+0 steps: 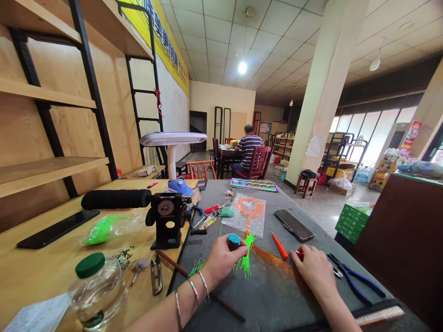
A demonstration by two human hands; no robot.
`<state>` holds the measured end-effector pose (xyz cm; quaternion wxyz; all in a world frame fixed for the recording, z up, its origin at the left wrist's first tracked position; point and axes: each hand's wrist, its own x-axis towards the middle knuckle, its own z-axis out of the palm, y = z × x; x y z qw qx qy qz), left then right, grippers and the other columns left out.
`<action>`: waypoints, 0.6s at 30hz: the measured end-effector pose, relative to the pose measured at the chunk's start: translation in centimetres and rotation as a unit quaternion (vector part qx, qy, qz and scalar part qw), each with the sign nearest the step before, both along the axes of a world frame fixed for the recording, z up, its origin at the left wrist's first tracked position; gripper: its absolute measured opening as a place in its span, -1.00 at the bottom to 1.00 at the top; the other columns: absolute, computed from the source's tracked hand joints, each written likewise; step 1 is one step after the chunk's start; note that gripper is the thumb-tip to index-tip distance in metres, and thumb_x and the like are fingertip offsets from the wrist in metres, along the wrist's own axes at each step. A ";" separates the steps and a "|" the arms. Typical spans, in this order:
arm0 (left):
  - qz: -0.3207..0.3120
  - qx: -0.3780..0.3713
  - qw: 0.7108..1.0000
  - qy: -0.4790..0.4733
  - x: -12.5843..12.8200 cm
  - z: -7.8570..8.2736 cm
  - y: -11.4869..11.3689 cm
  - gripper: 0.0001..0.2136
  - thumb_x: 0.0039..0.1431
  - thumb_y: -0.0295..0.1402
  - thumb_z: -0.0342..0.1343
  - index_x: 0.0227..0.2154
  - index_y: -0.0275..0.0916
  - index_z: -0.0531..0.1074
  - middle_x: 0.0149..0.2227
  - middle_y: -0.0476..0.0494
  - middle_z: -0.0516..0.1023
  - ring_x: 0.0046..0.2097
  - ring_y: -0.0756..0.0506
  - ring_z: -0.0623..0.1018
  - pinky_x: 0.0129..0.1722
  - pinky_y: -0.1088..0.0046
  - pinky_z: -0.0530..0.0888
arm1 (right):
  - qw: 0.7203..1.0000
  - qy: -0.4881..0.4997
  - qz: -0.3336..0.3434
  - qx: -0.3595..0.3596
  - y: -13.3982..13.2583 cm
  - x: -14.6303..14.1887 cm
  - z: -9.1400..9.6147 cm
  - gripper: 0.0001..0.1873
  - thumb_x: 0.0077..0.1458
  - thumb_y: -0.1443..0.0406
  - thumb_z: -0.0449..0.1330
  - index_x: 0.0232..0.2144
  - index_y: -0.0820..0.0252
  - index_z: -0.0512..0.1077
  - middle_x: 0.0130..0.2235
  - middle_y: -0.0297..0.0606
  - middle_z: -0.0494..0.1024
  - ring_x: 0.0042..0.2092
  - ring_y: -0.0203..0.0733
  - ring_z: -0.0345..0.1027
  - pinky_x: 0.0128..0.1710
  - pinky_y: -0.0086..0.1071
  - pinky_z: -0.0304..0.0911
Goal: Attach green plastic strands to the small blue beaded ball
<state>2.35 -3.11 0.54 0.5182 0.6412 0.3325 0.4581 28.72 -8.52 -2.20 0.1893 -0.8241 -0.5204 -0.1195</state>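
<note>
My left hand (221, 260) is closed around a small dark spool with a blue top (234, 240), with a tuft of bright green strands (246, 258) fanning out beside it. My right hand (314, 269) lies on the grey table (263, 295) and pinches a small red-tipped tool (299, 253). Loose orange strands (273, 260) are spread between the two hands. An orange stick (279, 246) lies just beyond them.
A black vise with a foam handle (162, 216) stands left, by a lamp (173, 152). Around lie a phone (293, 224), blue pliers (356, 279), a bag of orange material (247, 212), a green-capped bottle (97, 290), scissors (156, 272). A person sits far back (247, 150).
</note>
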 end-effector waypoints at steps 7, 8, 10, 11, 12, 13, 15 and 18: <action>0.003 -0.056 0.998 -0.020 0.1 0.4 -0.4 -0.82 -0.18 -0.29 0.25 -0.57 -0.31 0.45 -0.60 0.00 0.44 -0.57 0.06 0.29 -0.54 0.53 0.25 | 0.884 0.364 0.208 0.207 -0.4 -7.7 0.6 -0.59 0.00 -0.04 0.15 -0.39 0.17 0.53 -0.42 -0.16 0.57 -0.39 -0.07 0.37 -0.36 -0.29 0.24; 0.004 -0.061 0.998 -0.024 0.1 0.4 -0.5 -0.81 -0.18 -0.28 0.25 -0.57 -0.31 0.45 -0.60 0.00 0.44 -0.58 0.07 0.28 -0.55 0.54 0.24 | 0.842 0.441 0.229 0.209 -0.3 -9.1 0.8 -0.56 -0.05 -0.07 0.19 -0.40 0.17 0.54 -0.44 -0.19 0.57 -0.40 -0.09 0.37 -0.39 -0.31 0.25; 0.007 -0.063 0.998 -0.030 0.1 0.5 -0.7 -0.79 -0.19 -0.27 0.27 -0.58 -0.31 0.44 -0.60 0.00 0.43 -0.58 0.07 0.28 -0.56 0.54 0.23 | 0.776 0.538 0.247 0.217 0.0 -11.4 1.1 -0.54 -0.17 -0.09 0.28 -0.44 0.18 0.55 -0.45 -0.21 0.57 -0.39 -0.09 0.38 -0.41 -0.34 0.25; 0.007 -0.062 0.998 -0.031 0.2 0.4 -0.7 -0.79 -0.19 -0.26 0.27 -0.58 -0.32 0.45 -0.61 0.00 0.43 -0.59 0.07 0.28 -0.57 0.54 0.23 | 0.756 0.566 0.247 0.218 0.2 -12.2 1.2 -0.53 -0.22 -0.09 0.31 -0.46 0.19 0.55 -0.47 -0.23 0.56 -0.39 -0.10 0.37 -0.42 -0.36 0.24; 0.007 -0.060 0.998 -0.032 0.2 0.3 -0.7 -0.78 -0.19 -0.25 0.27 -0.57 -0.32 0.45 -0.61 0.00 0.42 -0.59 0.07 0.28 -0.57 0.54 0.23 | 0.742 0.584 0.244 0.221 0.3 -12.7 1.3 -0.53 -0.26 -0.08 0.33 -0.47 0.20 0.55 -0.49 -0.24 0.55 -0.40 -0.11 0.36 -0.44 -0.37 0.23; 0.007 -0.059 0.998 -0.033 0.2 0.2 -0.7 -0.77 -0.19 -0.24 0.27 -0.57 -0.32 0.45 -0.61 0.00 0.42 -0.58 0.07 0.29 -0.57 0.54 0.23 | 0.734 0.594 0.240 0.222 0.5 -13.1 1.4 -0.53 -0.28 -0.08 0.35 -0.49 0.21 0.55 -0.51 -0.26 0.53 -0.41 -0.13 0.35 -0.45 -0.38 0.22; 0.006 -0.056 0.998 -0.034 0.3 0.0 -0.6 -0.77 -0.19 -0.23 0.27 -0.56 -0.32 0.45 -0.60 0.00 0.42 -0.57 0.06 0.30 -0.56 0.53 0.25 | 0.729 0.601 0.239 0.224 0.7 -13.3 1.4 -0.57 -0.26 -0.05 0.35 -0.53 0.21 0.54 -0.54 -0.29 0.50 -0.44 -0.18 0.31 -0.46 -0.40 0.20; -0.003 -0.054 0.998 -0.033 0.3 -0.1 -0.7 -0.77 -0.18 -0.24 0.27 -0.55 -0.32 0.45 -0.59 -0.02 0.43 -0.56 0.05 0.31 -0.54 0.52 0.27 | 0.729 0.598 0.244 0.227 0.8 -13.2 1.4 -0.63 -0.21 0.00 0.34 -0.57 0.20 0.51 -0.56 -0.33 0.47 -0.46 -0.23 0.28 -0.44 -0.41 0.20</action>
